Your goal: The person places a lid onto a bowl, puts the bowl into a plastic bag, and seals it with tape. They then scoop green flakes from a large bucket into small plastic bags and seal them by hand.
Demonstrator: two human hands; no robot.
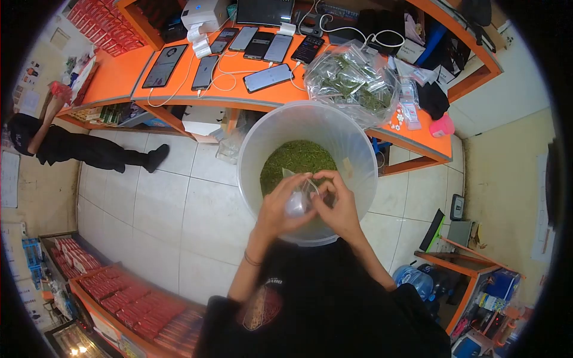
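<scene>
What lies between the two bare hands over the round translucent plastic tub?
In the head view, a small clear plastic bag, held between the left hand and right hand.

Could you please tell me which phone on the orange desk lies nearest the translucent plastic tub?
The pale-screened rectangular phone, lying crosswise just beyond the translucent plastic tub; the other phones lie lengthwise, farther away.

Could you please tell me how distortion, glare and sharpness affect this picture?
All in the head view: wide-angle distortion appears to bow the orange desk, with dark corners; white glints dot the large plastic bag; the shirt print looks soft; the small clear bag between left hand and right hand shows pale sheen.
</scene>
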